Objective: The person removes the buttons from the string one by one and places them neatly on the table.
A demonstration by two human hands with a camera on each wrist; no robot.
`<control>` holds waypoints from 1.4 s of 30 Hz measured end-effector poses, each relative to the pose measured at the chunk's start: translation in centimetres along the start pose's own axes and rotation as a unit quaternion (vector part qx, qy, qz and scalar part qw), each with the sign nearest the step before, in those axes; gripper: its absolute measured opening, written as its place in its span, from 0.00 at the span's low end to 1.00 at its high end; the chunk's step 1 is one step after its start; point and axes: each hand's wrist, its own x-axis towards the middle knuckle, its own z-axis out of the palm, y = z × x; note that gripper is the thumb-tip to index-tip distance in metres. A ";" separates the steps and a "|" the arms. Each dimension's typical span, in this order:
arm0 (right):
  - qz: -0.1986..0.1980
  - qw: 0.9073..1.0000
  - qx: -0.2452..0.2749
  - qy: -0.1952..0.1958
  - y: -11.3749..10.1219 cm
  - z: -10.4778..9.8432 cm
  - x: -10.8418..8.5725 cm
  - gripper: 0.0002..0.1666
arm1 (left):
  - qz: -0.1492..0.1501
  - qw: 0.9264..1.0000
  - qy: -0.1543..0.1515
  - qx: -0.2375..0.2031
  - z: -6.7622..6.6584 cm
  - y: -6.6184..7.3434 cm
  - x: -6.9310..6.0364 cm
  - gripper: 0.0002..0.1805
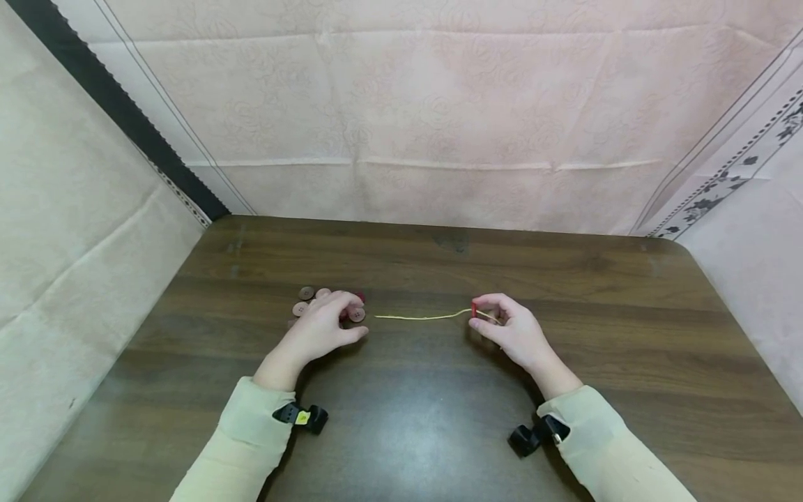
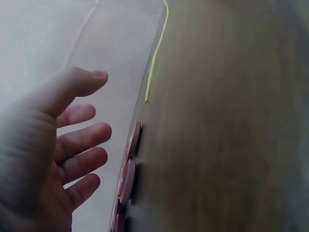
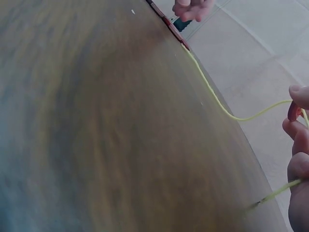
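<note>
My right hand (image 1: 514, 335) pinches a red button (image 1: 473, 309) between thumb and fingertip, held on edge above the table. A yellow string (image 1: 420, 318) shows on both sides of this button and seems to run through it. One end of the string stretches left across the table; the other passes under my right fingers, its dark tip showing in the right wrist view. My left hand (image 1: 316, 335) hovers over a group of buttons, thumb apart and fingers loosely bent. In the left wrist view nothing lies between its fingers. A pale pink button (image 1: 356, 314) shows by its fingertips.
Several pink, brown and red buttons lie at the left, among them a brown button (image 1: 306, 293); my left hand partly hides them. All lie on a dark wooden table (image 1: 401, 418). Pale patterned cloth (image 1: 439, 125) hangs behind the table and at both sides.
</note>
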 end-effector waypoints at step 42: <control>-0.005 0.999 0.020 -0.041 -0.7 1.3 0.2 0.17 | 0.001 0.980 -0.060 -0.187 5.4 5.5 4.3 0.17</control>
